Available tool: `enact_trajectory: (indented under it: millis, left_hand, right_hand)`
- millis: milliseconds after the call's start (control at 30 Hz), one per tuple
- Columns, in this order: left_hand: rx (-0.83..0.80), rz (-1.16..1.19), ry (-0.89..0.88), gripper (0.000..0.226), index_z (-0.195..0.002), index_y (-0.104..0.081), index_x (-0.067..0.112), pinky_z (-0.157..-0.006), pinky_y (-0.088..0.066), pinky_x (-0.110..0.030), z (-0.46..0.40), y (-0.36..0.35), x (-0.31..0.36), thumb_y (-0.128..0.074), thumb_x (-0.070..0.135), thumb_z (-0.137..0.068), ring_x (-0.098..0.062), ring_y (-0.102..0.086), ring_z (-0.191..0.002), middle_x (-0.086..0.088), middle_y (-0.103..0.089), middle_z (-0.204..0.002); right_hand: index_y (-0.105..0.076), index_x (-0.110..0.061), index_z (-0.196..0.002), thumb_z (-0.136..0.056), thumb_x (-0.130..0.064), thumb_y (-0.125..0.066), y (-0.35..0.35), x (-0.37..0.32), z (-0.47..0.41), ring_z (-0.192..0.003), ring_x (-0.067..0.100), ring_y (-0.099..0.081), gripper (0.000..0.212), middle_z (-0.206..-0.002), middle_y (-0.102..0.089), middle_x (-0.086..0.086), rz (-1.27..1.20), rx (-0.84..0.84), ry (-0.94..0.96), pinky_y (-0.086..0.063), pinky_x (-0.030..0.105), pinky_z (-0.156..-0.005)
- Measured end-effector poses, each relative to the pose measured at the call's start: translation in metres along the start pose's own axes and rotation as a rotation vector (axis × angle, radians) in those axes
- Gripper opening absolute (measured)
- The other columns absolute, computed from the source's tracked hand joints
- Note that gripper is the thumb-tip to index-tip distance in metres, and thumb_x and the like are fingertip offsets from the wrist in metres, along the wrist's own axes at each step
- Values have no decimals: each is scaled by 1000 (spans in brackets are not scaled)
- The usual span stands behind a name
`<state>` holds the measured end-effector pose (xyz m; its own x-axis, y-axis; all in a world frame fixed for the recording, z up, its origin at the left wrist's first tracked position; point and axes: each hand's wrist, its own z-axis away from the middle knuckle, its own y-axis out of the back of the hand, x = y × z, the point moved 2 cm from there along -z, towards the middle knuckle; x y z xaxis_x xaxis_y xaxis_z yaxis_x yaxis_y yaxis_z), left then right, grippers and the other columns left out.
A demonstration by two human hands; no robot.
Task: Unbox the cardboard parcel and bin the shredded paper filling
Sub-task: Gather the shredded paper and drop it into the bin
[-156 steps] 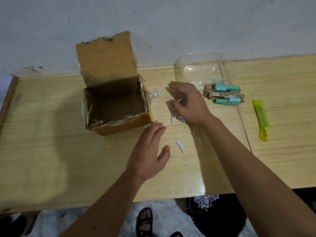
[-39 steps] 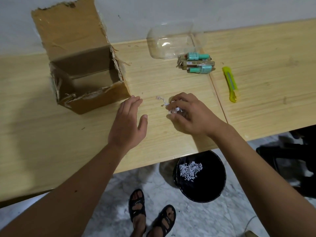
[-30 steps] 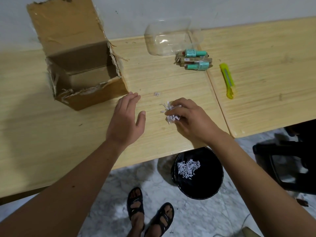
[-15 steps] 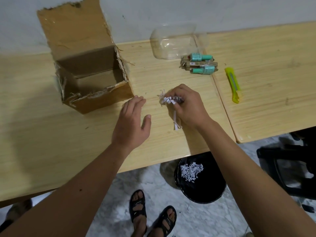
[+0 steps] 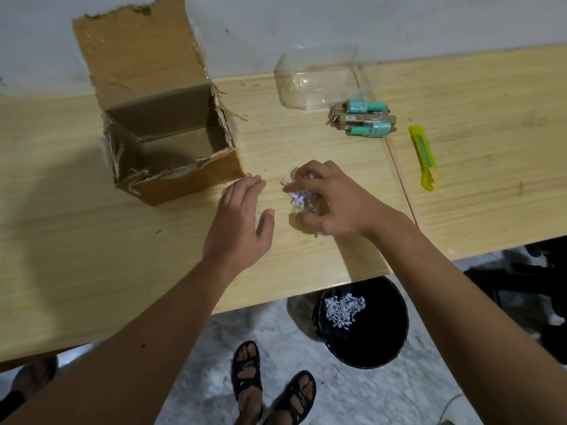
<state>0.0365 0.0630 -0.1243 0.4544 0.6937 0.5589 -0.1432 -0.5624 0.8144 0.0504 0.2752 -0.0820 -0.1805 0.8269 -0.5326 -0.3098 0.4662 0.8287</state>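
Loose shredded paper [image 5: 302, 197] is being bunched under the curled right hand [image 5: 333, 200] grip on the table [image 5: 92, 256]; left hand [image 5: 239, 222] is being held flat, fingers apart. Gathering step; next, the bunch likely needs carrying to the near bin [image 5: 395, 342]. Cardboard parcel [image 5: 165, 142] is sitting emptied, far left.
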Motion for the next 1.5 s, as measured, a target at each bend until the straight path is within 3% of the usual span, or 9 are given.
enact_trajectory:
  millis: [133, 367, 467, 600, 833, 967, 1133, 1400, 1500]
  left_hand:
    - [34, -22, -30, 50, -141, -53, 2, -118, -38, -41, 0, 0, 1, -61, 21, -96, -24, -44, -142, -11, -54, -143]
    - [68, -24, -52, 48, -138, -54, -1, -122, -33, -37, 3, -1, 2, -64, 16, -94, -29, -45, -140, -17, -54, -141]
    - [68, -47, -49, 49, -139, -54, -1, -122, -31, -35, 5, -2, 2, -64, 17, -94, -29, -44, -141, -18, -53, -143]
    - [59, -69, -64, 48, -140, -53, -1, -122, -34, -42, 6, -4, 2, -62, 17, -96, -32, -43, -143, -20, -52, -144]
    - [64, -75, -149, 40, -130, -62, -1, -114, -41, -40, 5, -10, 21, -52, 2, -91, -35, -52, -127, -19, -60, -134]
    - [-7, 20, -309, 43, -134, -57, -2, -113, -42, -34, 0, -38, 68, -55, 2, -91, -34, -52, -129, -19, -58, -136]
    - [-65, 29, -228, 45, -139, -51, 3, -112, -42, -40, -8, -53, 91, -51, 16, -97, -31, -47, -133, -15, -53, -141]
    - [-94, -65, -227, 50, -141, -50, 5, -116, -33, -29, -2, -66, 91, -59, 29, -98, -26, -39, -141, -14, -49, -145]
    - [-84, -56, -222, 50, -140, -51, 4, -108, -27, -7, 0, -68, 91, -60, 28, -97, -25, -41, -139, -15, -50, -144]
  right_hand:
    - [-67, -26, -131, -79, -51, -80, -6, 8, 37, -114, 21, -48, 60, -131, -54, -2, 26, 35, 37, -45, 34, -98]
    - [-78, -13, -103, -92, -18, -73, -33, 12, 88, -95, 26, -64, 13, -108, -66, 1, 4, 306, 43, -55, 36, -78]
    - [-78, -9, -98, -86, -4, -75, -40, 14, 98, -88, 29, -65, 13, -99, -70, 4, 15, 381, -6, -52, 30, -73]
    - [-78, -12, -96, -85, -7, -79, -36, 21, 115, -85, 23, -63, 12, -93, -68, 1, -36, 389, -42, -33, 14, -73]
    - [-79, -15, -102, -84, -1, -78, -43, 32, 192, -92, 23, -64, 23, -101, -70, 0, 11, 331, -71, -53, 34, -77]
    - [-78, -15, -101, -90, -14, -79, -59, 47, 251, -87, 9, -64, 11, -98, -70, -1, -104, 404, -230, -55, 28, -76]
    - [-75, -20, -106, -89, -21, -79, -93, 69, 312, -80, -6, -59, 17, -94, -66, -14, -252, 514, -515, -44, 10, -75]
    - [-76, -23, -111, -87, -20, -79, -143, 88, 353, -93, 8, -70, 25, -105, -74, -12, -432, 597, -743, -58, 30, -85]
    - [-76, -18, -106, -90, -12, -75, -154, 89, 358, -96, 8, -71, 17, -105, -74, -6, -470, 638, -759, -60, 33, -89]
